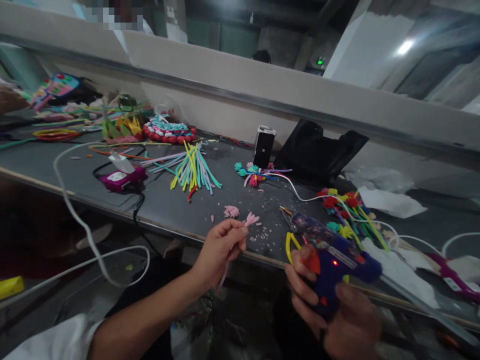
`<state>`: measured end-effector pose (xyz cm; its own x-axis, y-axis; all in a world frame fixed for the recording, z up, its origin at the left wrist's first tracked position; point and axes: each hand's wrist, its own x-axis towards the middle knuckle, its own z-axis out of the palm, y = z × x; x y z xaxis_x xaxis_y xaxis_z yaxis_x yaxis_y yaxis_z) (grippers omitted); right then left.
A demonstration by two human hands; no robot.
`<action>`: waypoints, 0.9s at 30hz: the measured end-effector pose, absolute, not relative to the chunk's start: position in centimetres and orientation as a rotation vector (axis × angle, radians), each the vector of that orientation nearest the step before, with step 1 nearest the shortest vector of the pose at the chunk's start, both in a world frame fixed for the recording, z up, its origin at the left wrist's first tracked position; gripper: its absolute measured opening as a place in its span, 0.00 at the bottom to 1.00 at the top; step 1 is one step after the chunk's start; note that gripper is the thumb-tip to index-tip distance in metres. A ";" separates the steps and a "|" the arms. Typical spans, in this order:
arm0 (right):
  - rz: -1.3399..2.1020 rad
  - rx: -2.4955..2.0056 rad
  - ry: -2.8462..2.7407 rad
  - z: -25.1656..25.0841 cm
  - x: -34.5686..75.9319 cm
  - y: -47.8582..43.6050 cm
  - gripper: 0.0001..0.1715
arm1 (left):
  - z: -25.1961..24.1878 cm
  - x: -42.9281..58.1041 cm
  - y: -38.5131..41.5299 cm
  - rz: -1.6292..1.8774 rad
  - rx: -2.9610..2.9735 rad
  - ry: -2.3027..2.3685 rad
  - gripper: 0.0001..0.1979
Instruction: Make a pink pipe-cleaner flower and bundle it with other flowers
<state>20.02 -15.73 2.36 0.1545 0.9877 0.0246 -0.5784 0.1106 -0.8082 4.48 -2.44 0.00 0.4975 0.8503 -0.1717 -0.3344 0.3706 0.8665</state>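
Observation:
Just past the table's front edge, my left hand (223, 242) pinches a pink pipe-cleaner flower (250, 219), its petals fanned above the fingertips and its stem hanging below the hand. On the table close by lies a pink fuzzy cluster (231, 211). My right hand (318, 295) is wrapped round the handle of a blue hot glue gun (333, 255) with an orange trigger and a lit red light. A clear glue stick (420, 305) sticks out of its back. The nozzle points left, toward the flower but apart from it. Yellow-handled pliers (289, 246) lie beside the glue gun.
Yellow, teal and lilac pipe cleaners (195, 167) lie spread mid-table. Finished flowers (255, 172) sit near an upright phone (264, 146) and a black bag (318, 150). More flowers (347, 210) lie at right. A purple power strip (123, 177) and white cable (82, 225) are at left.

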 end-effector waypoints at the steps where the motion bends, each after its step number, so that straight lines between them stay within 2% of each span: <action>1: 1.265 -0.769 -0.702 2.2 19.9 -15.7 0.22 | 0.0 4.5 -2.5 0.849 0.899 0.700 0.09; 5: 1.019 -1.033 -0.916 1.3 20.2 -15.5 0.17 | 0.0 4.3 -2.6 0.898 0.984 0.752 0.10; 11: 0.524 -1.567 -1.002 0.9 19.8 -15.7 0.17 | -0.1 4.2 -2.8 0.917 1.080 0.830 0.10; 17: 0.431 -1.532 -1.274 1.4 18.8 -15.4 0.20 | 0.0 4.0 -2.6 1.015 1.310 0.904 0.08; 23: 0.389 -1.499 -1.406 1.0 18.6 -15.2 0.17 | -0.2 3.7 -2.7 1.031 1.439 0.900 0.08; 27: 0.400 -1.539 -1.425 0.8 18.7 -15.3 0.18 | -0.2 3.7 -2.7 1.025 1.476 0.901 0.08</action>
